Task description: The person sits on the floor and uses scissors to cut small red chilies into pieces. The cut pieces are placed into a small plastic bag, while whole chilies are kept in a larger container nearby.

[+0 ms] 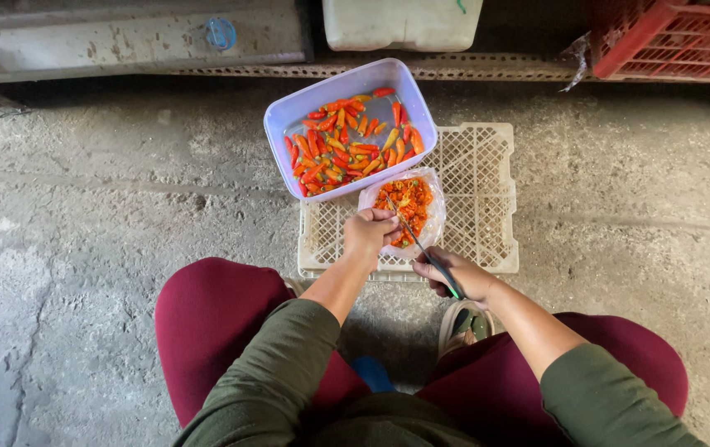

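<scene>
Over the cream crate (487, 178) I keep my left hand (369, 233) pinching a chili above the small bowl (436, 207) so the knife (423, 246), gripped in my right hand (454, 276), drops cut pieces inside.

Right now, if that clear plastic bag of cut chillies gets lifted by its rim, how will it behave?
The clear bag looks thin and crinkled, so it would probably sag and fold rather than hold its shape. It holds only a small heap of cut chillies, so it is likely light. Resting on the open-lattice crate, it could slump or spill if pushed sideways.
</scene>
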